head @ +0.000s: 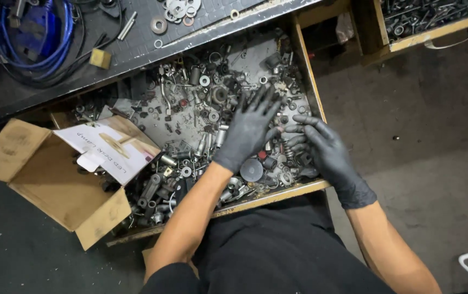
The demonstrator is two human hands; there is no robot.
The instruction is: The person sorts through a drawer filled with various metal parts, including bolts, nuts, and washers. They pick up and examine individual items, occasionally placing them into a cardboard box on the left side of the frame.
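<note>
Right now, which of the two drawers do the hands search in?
The big open drawer full of metal parts; both hands, left and right, are inside it, unlike the top-right drawer.

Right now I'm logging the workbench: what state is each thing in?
Wooden drawer: pulled open, strewn with metal hardware.
Brown cardboard box: flaps open, resting on the drawer's left end.
Left hand, black glove: spread flat on the hardware.
Right hand, black glove: fingers curled among the parts.
Second wooden drawer: open.
</note>
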